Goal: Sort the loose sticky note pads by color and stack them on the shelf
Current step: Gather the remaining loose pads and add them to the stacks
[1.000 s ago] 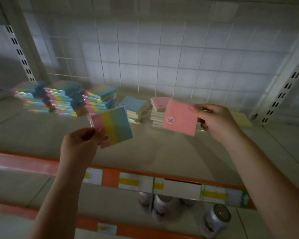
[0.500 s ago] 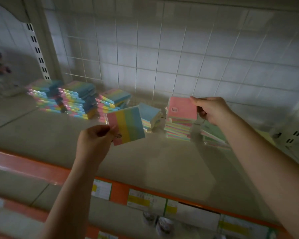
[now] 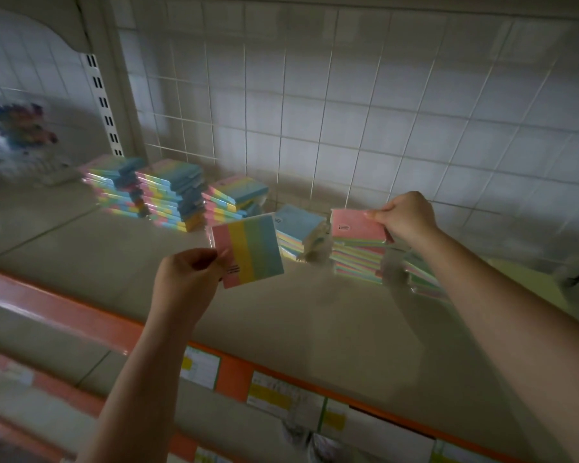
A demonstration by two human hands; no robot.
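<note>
My left hand (image 3: 188,279) pinches a striped pad (image 3: 248,250) of pink, yellow, green and blue bands, holding it up above the shelf (image 3: 81,262). My right hand (image 3: 406,215) grips the right edge of a pink pad (image 3: 355,225), which rests on top of a pink-topped stack (image 3: 356,262). A blue-topped stack (image 3: 298,228) stands just left of that one. Three stacks of striped pads (image 3: 171,192) line the back left. A low stack of greenish pads (image 3: 422,275) lies partly hidden under my right forearm.
A wire grid panel (image 3: 315,111) backs the shelf against white tiles. An orange front rail with price labels (image 3: 281,392) runs below. Packs of coloured pens (image 3: 17,135) sit at the far left. A slotted upright (image 3: 106,105) stands left of the stacks.
My right hand has carried the pink pad back and down onto the pink-topped stack. The left hand keeps the striped pad raised. The camera has shifted left and closer.
</note>
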